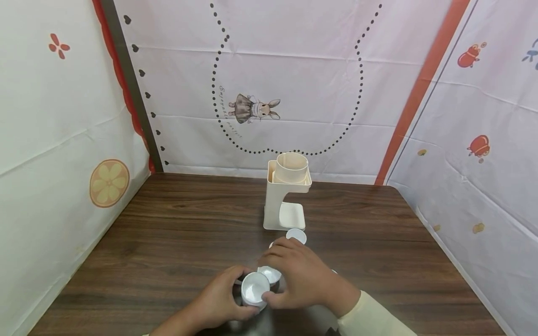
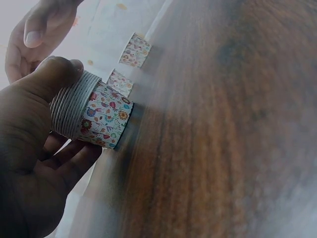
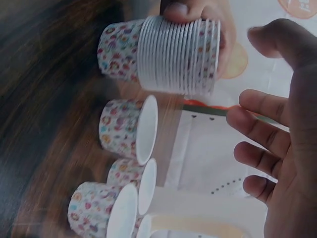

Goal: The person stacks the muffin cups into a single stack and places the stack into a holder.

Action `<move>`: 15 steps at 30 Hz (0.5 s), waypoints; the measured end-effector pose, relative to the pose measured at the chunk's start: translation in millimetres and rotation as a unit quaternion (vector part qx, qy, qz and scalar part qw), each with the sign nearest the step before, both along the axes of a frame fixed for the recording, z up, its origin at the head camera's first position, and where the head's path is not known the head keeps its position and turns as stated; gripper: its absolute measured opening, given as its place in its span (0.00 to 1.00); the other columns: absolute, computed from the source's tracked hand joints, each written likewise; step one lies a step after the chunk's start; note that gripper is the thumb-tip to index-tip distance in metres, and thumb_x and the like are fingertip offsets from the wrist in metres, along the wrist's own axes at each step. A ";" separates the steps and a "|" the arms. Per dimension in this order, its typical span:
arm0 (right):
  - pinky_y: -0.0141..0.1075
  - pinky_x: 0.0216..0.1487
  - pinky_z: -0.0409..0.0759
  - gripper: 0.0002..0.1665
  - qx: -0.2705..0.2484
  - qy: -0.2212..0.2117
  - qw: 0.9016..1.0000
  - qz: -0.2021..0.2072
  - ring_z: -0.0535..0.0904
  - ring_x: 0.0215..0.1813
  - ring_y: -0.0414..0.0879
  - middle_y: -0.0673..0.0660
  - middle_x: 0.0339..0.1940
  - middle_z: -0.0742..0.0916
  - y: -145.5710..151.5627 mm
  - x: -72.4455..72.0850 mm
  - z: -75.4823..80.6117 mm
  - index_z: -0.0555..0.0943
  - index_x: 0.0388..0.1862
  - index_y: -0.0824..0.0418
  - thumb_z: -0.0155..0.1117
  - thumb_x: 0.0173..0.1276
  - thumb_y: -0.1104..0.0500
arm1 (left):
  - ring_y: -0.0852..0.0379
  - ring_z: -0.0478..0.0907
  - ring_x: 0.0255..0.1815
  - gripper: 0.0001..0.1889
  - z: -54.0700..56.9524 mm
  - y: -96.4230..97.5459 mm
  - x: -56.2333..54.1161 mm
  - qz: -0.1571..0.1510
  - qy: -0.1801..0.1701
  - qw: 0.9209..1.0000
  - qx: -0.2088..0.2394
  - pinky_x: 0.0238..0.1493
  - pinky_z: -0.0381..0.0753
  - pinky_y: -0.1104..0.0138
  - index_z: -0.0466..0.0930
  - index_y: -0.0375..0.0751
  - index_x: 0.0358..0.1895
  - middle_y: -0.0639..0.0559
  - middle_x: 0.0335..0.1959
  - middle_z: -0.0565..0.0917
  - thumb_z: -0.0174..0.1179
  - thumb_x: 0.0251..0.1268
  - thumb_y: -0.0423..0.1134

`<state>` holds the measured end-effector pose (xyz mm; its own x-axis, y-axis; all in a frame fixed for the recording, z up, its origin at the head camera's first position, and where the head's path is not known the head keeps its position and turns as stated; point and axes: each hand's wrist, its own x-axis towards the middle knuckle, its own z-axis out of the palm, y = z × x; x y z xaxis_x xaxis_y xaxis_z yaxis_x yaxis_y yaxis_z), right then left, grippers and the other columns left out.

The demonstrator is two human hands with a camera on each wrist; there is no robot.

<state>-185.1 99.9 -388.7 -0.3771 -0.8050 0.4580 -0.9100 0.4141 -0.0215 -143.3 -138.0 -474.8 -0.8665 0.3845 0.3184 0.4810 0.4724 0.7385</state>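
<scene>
My left hand [image 1: 216, 298] grips a stack of nested paper cups [image 2: 106, 116] by its rims, thumb on one side and fingers on the other. The cups have white rims and insides and a small coloured flower print outside. Over the stack's right side in the head view is my right hand [image 1: 300, 275]. In the right wrist view its loosely bent fingers [image 3: 262, 153] stand apart from the stack, holding nothing. A single cup [image 3: 121, 129] stands beside the stack, and another cup [image 1: 296, 235] stands farther back. My right hand partly hides the cups between.
Behind the cups stands a cream-coloured stand [image 1: 275, 205] with an open cylinder [image 1: 292, 168] on top and a flat base. Everything rests on a dark wood-grain table [image 1: 189, 219]. Printed white cloth [image 1: 294, 84] encloses the back and both sides.
</scene>
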 end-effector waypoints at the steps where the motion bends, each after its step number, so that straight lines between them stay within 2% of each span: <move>1: 0.36 0.55 0.73 0.29 -0.002 -0.001 1.000 0.001 0.75 0.53 0.41 0.39 0.45 0.84 1.3 -1.4 -0.9 0.85 0.49 0.49 0.77 0.47 0.41 | 0.66 0.77 0.43 0.31 0.2 0.1 -0.1 0.000 -0.002 1.000 0.001 0.47 0.80 0.65 0.80 0.52 0.53 0.67 0.44 0.80 0.84 0.43 0.51; 5: 0.35 0.58 0.72 0.28 -0.006 -0.016 1.000 0.001 0.75 0.54 0.41 0.40 0.45 0.84 5.5 -7.0 -5.4 0.85 0.49 0.49 0.75 0.45 0.47 | 0.65 0.77 0.43 0.31 0.8 0.9 -0.2 0.000 0.000 1.000 0.005 0.47 0.80 0.66 0.80 0.51 0.52 0.67 0.43 0.80 0.84 0.43 0.51; 9: 0.37 0.61 0.73 0.30 0.004 -0.031 0.999 -0.009 0.75 0.56 0.42 0.40 0.47 0.84 9.0 -11.9 -9.9 0.85 0.50 0.49 0.71 0.41 0.53 | 0.66 0.77 0.43 0.30 -0.1 1.5 -0.6 -0.001 0.015 1.000 0.006 0.47 0.80 0.66 0.80 0.51 0.51 0.67 0.43 0.80 0.84 0.43 0.51; 15: 0.40 0.63 0.73 0.34 0.038 -0.053 0.998 -0.024 0.74 0.60 0.44 0.43 0.52 0.84 11.1 -17.2 -14.0 0.84 0.56 0.49 0.69 0.42 0.55 | 0.66 0.77 0.44 0.30 0.3 1.4 0.1 0.005 0.029 1.000 -0.001 0.47 0.79 0.66 0.80 0.53 0.50 0.69 0.43 0.80 0.84 0.43 0.52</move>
<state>-202.3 110.9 -402.7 -0.4602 -0.8155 0.3510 -0.8829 0.4620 -0.0841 -143.3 -136.6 -474.5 -0.8503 0.3770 0.3673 0.5183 0.4789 0.7085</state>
